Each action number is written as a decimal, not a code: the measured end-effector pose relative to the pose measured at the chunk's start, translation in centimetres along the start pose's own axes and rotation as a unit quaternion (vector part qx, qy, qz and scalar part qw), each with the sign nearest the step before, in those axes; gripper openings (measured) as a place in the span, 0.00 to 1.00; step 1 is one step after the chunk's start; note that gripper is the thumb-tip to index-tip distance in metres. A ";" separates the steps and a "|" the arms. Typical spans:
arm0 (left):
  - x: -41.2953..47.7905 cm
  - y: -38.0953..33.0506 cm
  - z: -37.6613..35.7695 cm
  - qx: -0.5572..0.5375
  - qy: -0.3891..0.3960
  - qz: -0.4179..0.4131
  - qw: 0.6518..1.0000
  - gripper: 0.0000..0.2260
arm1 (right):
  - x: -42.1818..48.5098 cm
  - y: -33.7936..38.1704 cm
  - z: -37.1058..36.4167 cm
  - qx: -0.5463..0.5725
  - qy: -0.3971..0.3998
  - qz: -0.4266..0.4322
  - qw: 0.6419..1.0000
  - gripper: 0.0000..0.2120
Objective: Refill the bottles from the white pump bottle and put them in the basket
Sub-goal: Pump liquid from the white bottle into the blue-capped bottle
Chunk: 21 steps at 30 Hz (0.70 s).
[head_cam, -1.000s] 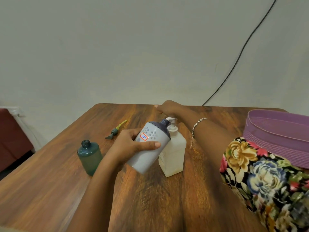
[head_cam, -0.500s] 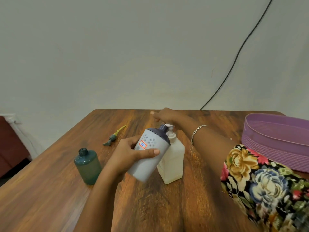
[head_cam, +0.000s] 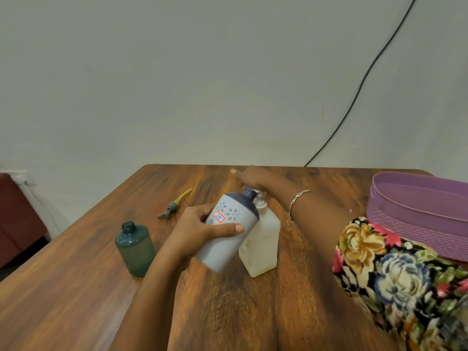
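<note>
Plain greyish wall rises behind a brown wooden worktop, with a black cable running diagonally down it to the far edge. The left hand grips a grey bottle with a dark blue top and a small red-framed sticker, fingers and thumb wrapped round its body. It is tilted so that its open neck leans against the top of the white pump bottle, which stands upright near the middle. The right hand, a bracelet at the wrist, lies flat over the pump head with its fingers stretched out. To the left a teal bottle stands uncapped, and beyond it lies a loose pump head with a yellow tube. At the right edge sits a purple basket, partly behind a floral sleeve.
</note>
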<state>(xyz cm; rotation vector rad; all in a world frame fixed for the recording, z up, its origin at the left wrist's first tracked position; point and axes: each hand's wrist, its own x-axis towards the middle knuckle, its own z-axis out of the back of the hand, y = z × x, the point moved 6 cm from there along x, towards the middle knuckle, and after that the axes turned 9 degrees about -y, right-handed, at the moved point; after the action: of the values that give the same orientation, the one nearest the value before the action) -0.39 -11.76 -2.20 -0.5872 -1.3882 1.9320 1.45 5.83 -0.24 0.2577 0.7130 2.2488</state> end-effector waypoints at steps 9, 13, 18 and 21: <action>-0.3 -0.2 -0.1 0.015 0.007 -0.004 1.000 0.14 | 0.3 -0.2 -0.2 -0.031 0.002 -0.004 1.000 0.29; -0.2 0.3 0.0 0.019 0.005 0.016 1.000 0.18 | 0.6 -0.4 -0.9 -0.060 -0.020 -0.010 0.998 0.27; -0.4 -0.6 0.4 0.011 0.000 -0.001 1.000 0.18 | 0.6 0.3 0.2 0.022 -0.059 0.010 0.998 0.27; -0.4 -1.2 0.6 0.013 -0.005 -0.012 1.000 0.14 | 0.5 0.9 0.9 0.068 -0.036 0.011 0.997 0.27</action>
<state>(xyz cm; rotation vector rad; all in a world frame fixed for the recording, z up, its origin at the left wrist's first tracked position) -0.24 -12.20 -0.89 -0.5460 -1.3695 1.9330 0.92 6.08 0.94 0.4120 0.8307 2.2029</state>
